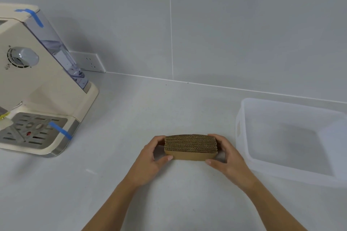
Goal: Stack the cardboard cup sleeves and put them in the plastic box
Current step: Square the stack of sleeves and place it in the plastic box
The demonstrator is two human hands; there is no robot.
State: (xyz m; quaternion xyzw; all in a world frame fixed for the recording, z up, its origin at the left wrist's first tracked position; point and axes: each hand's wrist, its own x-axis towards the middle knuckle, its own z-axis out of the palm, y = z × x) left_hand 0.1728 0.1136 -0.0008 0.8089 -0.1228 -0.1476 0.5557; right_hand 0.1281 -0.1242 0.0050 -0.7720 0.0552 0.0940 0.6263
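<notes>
The stack of cup sleeves [191, 147] stands on the counter [131, 184] in the middle, between the left hand [150, 161] at its left end and the right hand [228, 157] at its right end, and both hands touch it. To the right of the stack, near but apart, the plastic box [244, 127] sits on the same counter with nothing inside. Far to the left stands a coffee machine [37, 84], and behind it, low on the wall [244, 24], there is a socket [90, 62].
</notes>
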